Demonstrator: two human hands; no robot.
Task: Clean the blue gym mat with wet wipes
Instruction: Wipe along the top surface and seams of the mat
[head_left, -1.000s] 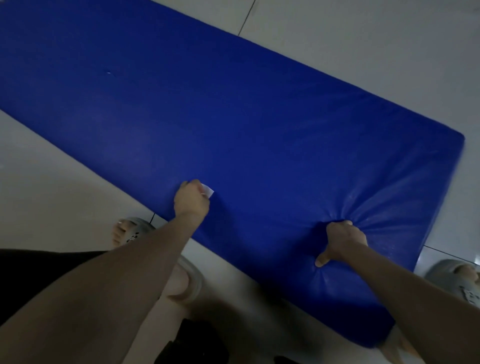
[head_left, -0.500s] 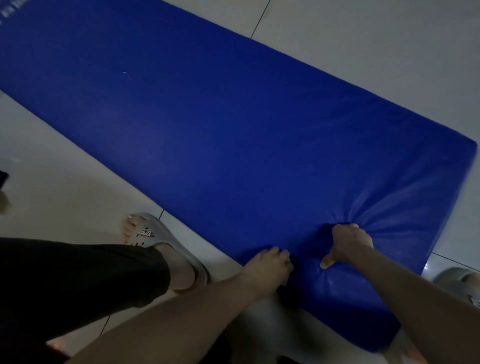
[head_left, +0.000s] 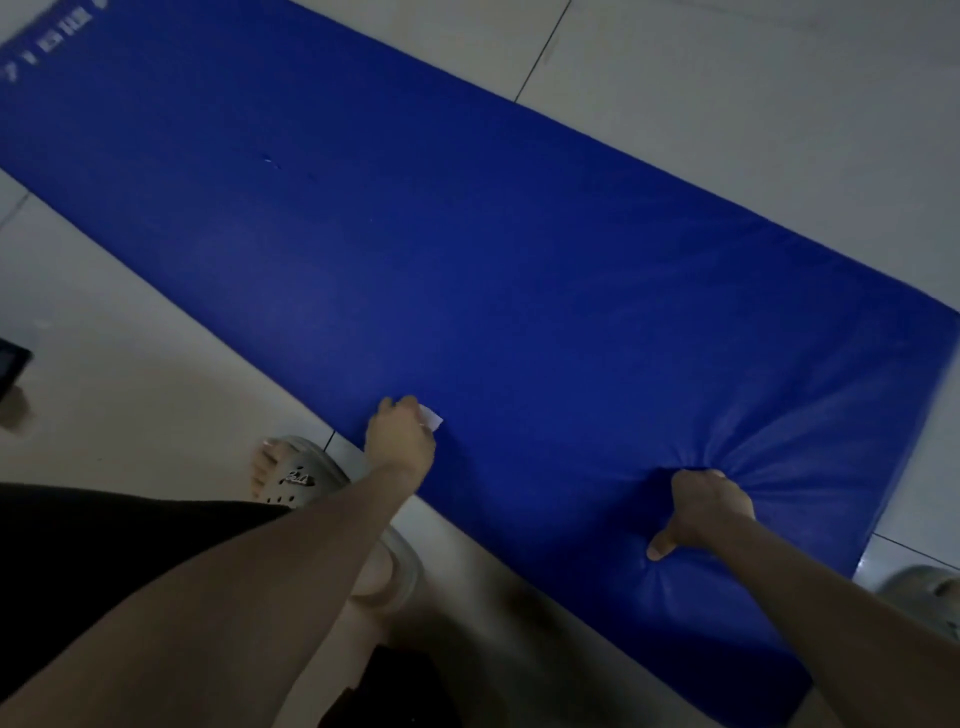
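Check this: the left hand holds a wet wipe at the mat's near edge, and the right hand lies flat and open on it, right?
Not quite: the head view shows the right hand gripping a bunched fold of the blue mat. The left hand does hold the wet wipe.

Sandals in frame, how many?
2. One grey sandal beside the blue gym mat's near edge; another at the right frame edge, partly cut off.
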